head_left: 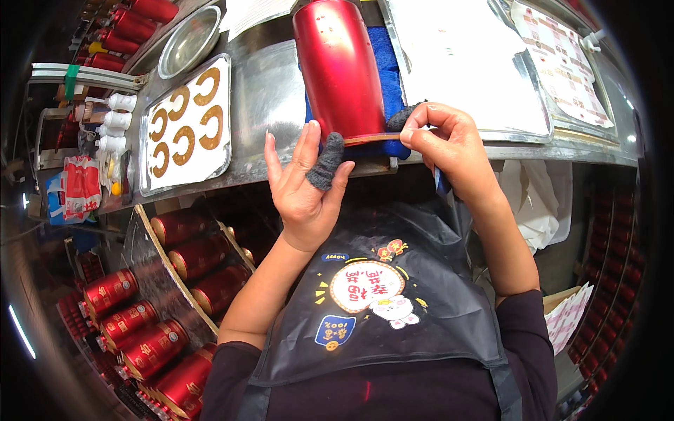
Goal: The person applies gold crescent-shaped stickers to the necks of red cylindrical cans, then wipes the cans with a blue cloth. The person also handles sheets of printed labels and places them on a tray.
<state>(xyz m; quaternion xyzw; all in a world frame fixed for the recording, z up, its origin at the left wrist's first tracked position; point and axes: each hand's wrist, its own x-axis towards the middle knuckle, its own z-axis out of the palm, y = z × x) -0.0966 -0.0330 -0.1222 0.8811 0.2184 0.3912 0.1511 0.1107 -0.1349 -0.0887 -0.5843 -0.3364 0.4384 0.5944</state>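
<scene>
A glossy red bottle (340, 70) lies on a folded blue cloth (385, 52), its base end toward me. Along that base runs a thin gold strip (372, 138), reaching past the bottle's right edge. My right hand (449, 144) pinches the strip's right end between thumb and fingers; a small blue thing shows under this hand, its kind unclear. At the base's left side is my left hand (305, 186), open with fingers apart, its fingertips by the bottle; whether they touch is hard to tell. Grey knitted covers sit on a finger of each hand.
Left on the metal bench stands a tray (226, 116) of curved gold pieces, with a metal bowl (189, 42) behind it. White sheets (470, 70) cover a tray at right. Below left, several red bottles (151, 347) lie in a rack. A black apron (414, 316) covers my front.
</scene>
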